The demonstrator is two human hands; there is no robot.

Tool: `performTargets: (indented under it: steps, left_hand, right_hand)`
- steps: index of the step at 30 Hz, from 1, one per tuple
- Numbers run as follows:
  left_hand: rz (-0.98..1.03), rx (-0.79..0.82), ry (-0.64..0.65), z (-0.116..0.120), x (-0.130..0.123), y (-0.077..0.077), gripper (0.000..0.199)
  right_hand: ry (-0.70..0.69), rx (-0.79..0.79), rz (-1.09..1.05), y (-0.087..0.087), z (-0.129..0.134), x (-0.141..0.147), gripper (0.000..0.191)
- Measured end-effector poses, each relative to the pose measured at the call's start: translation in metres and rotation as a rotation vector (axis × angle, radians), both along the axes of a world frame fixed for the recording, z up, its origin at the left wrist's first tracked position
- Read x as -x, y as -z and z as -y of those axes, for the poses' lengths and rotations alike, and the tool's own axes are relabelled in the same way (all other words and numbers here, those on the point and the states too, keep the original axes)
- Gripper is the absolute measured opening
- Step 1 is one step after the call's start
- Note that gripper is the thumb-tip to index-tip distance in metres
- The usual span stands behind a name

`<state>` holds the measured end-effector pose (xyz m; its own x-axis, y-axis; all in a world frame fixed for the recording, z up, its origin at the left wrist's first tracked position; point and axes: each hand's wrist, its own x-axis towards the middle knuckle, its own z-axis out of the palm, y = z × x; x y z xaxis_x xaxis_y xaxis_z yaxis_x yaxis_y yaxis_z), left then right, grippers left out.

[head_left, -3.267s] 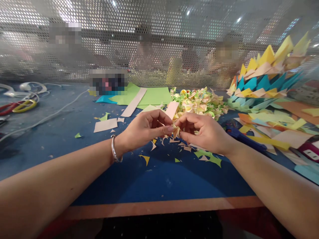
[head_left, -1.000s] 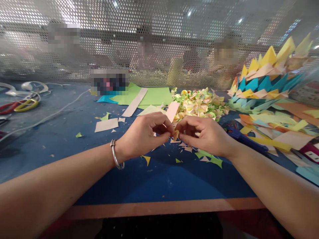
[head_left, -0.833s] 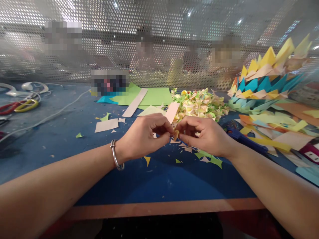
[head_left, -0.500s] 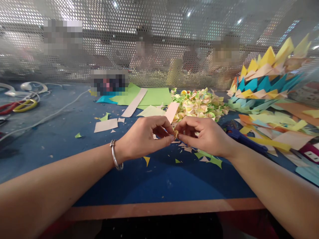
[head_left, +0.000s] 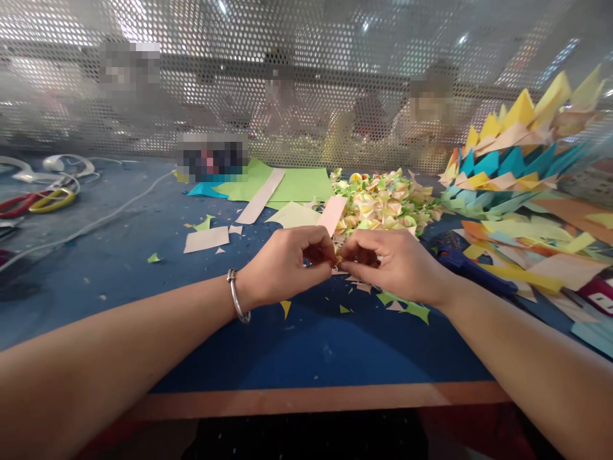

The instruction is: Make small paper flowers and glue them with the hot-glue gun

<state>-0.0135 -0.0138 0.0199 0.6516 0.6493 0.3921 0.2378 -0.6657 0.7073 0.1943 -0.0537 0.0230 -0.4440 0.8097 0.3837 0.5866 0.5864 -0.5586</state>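
My left hand (head_left: 292, 263) and my right hand (head_left: 395, 263) meet above the middle of the blue table. Both are closed in a pinch on one small folded paper piece (head_left: 338, 259), yellowish and mostly hidden by the fingertips. Behind the hands lies a heap of small folded paper pieces (head_left: 383, 201) in pale yellow, pink and green. A pale pink paper strip (head_left: 332, 214) leans toward the heap, just past my left fingers. Green paper scraps (head_left: 412, 310) and small pink cuttings lie under and in front of my right hand.
Green paper sheets (head_left: 301, 185) lie at the back. A tall structure of pointed folded paper (head_left: 512, 153) stands right, near paper strips (head_left: 541, 275) and a dark blue tool (head_left: 474, 271). Left are scissors (head_left: 52, 200) and a white cable (head_left: 105, 217). A perforated panel (head_left: 306, 134) closes the back.
My left hand has shifted slightly right, and the fingertips of both hands sit closer together around the paper piece. The whole view has moved a little.
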Motion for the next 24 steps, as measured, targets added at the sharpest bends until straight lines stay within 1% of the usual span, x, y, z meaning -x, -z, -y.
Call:
performTargets:
  steps: [4, 7, 10, 14, 20, 24]
  left_hand:
    - [0.043, 0.083, 0.057, -0.0037, 0.0001, 0.0016, 0.006]
    - [0.067, 0.092, 0.066, -0.0052, 0.0005, 0.0027, 0.005]
    - [0.094, 0.062, 0.037, -0.0041, 0.0008, 0.0037, 0.005]
    - [0.094, 0.020, -0.037, -0.0017, 0.0001, 0.0045, 0.004]
    - [0.111, 0.025, -0.069, -0.0005, -0.0025, 0.0067, 0.006]
    - [0.070, 0.003, -0.120, 0.0016, -0.0034, 0.0073, 0.006]
  right_hand:
    - [-0.011, -0.054, 0.040, -0.0005, 0.0005, 0.0001, 0.009]
    - [-0.002, -0.067, 0.052, -0.0012, -0.0002, 0.0001, 0.012]
    - [0.009, -0.086, 0.054, -0.0022, -0.0014, 0.0000, 0.011]
    - [0.018, -0.095, 0.055, -0.0030, -0.0014, 0.0000, 0.009]
    - [0.018, -0.131, 0.070, -0.0032, -0.0002, 0.0008, 0.010]
    - [0.033, -0.153, 0.110, -0.0019, -0.0014, 0.0011, 0.011]
